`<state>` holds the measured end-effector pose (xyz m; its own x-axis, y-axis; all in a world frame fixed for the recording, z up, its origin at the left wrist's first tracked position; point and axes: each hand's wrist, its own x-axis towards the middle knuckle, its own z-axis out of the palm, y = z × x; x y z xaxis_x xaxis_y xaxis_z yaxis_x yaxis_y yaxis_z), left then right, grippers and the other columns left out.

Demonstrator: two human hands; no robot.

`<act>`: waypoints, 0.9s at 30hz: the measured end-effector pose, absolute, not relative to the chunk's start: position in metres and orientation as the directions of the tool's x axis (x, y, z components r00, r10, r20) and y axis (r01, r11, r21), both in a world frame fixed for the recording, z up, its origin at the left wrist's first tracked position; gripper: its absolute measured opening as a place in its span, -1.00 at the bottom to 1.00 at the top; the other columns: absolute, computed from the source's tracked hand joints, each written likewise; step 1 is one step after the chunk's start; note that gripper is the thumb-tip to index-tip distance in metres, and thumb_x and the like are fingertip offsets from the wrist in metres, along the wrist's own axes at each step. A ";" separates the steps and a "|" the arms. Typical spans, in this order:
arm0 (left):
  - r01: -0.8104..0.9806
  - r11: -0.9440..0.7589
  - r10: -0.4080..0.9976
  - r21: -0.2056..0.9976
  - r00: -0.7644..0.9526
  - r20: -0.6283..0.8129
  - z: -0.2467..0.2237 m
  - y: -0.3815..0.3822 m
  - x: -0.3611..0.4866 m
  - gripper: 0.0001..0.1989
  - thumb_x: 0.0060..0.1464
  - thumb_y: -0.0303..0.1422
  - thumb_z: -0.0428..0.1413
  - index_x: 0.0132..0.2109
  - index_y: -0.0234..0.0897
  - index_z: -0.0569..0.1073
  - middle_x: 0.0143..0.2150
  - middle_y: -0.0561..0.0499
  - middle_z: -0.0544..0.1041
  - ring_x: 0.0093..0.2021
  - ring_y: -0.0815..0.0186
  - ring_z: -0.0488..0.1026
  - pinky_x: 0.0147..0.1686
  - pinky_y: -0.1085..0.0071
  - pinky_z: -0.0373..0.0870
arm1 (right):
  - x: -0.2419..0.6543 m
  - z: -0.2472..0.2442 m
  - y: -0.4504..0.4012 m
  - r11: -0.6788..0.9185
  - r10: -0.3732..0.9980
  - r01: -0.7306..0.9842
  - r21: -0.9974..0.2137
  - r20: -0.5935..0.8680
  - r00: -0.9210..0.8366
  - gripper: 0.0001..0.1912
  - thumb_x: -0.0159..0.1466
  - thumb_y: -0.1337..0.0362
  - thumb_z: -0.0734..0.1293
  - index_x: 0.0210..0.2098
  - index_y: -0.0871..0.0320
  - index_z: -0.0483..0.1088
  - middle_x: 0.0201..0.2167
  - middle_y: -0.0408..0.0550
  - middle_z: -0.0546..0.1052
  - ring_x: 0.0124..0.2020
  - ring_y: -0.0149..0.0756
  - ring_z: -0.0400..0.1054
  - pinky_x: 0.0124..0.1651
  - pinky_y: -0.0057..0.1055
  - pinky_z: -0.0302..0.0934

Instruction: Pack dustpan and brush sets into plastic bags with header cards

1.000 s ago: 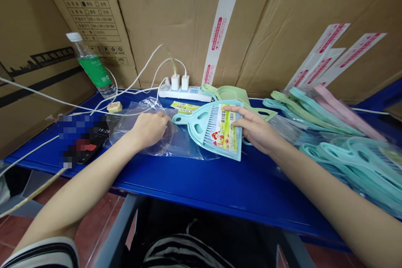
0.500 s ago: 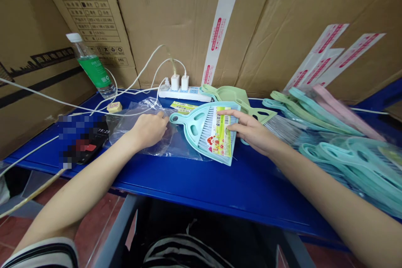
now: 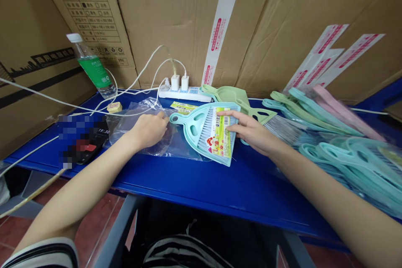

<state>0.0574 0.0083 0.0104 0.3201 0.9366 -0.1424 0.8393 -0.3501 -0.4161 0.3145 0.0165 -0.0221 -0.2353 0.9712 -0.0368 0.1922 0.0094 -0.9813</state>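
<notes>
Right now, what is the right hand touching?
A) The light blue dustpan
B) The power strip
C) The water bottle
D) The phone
A. The fingers of the right hand lie on the light blue dustpan, well away from the water bottle, the power strip and the phone.

We can pass along the front edge of the blue table (image 3: pixel 201 188), below the teal dustpan (image 3: pixel 209 134). Toward the back, the power strip (image 3: pixel 185 94) and its white cables (image 3: pixel 141 79) block us; rightward, the stacked dustpans (image 3: pixel 354 163) crowd our way.
</notes>
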 end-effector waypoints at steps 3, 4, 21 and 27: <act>0.842 -0.345 0.939 -0.414 0.313 -0.145 0.011 0.008 0.058 -0.68 0.29 -0.42 -0.13 0.06 -0.40 0.40 0.03 -0.24 0.47 -0.10 0.03 0.54 -0.25 0.27 0.45 | 0.315 -0.023 0.017 0.031 0.970 0.211 -0.977 -0.021 -0.242 -0.62 0.05 0.32 0.31 -0.12 0.01 0.47 -0.02 -0.08 0.52 -0.14 -0.20 0.44 -0.20 -0.28 0.37; 0.843 -0.342 0.940 -0.415 0.310 -0.145 0.011 0.008 0.058 -0.68 0.29 -0.42 -0.13 0.06 -0.40 0.40 0.03 -0.24 0.47 -0.09 0.03 0.54 -0.25 0.27 0.45 | 0.315 -0.024 0.017 0.037 0.969 0.221 -0.975 -0.018 -0.245 -0.61 0.05 0.32 0.31 -0.11 0.01 0.47 -0.04 -0.08 0.52 -0.16 -0.21 0.44 -0.21 -0.29 0.37; 0.834 -0.353 0.936 -0.424 0.320 -0.148 0.010 0.008 0.058 -0.68 0.29 -0.42 -0.16 0.04 -0.39 0.41 0.00 -0.24 0.48 -0.12 0.09 0.54 -0.26 0.31 0.45 | 0.316 -0.022 0.017 0.084 0.952 0.271 -0.959 -0.003 -0.307 -0.64 0.09 0.29 0.32 -0.10 0.02 0.46 -0.13 -0.10 0.54 -0.26 -0.25 0.44 -0.31 -0.32 0.38; 0.820 -0.367 0.930 -0.440 0.327 -0.166 0.010 0.005 0.057 -0.69 0.27 -0.47 -0.16 0.01 -0.44 0.41 -0.03 -0.26 0.47 -0.11 0.05 0.54 -0.25 0.30 0.44 | 0.317 -0.027 0.018 0.105 0.905 0.274 -0.956 -0.022 -0.424 -0.63 0.12 0.23 0.36 -0.05 -0.01 0.45 -0.03 -0.08 0.50 -0.33 -0.31 0.43 -0.37 -0.35 0.40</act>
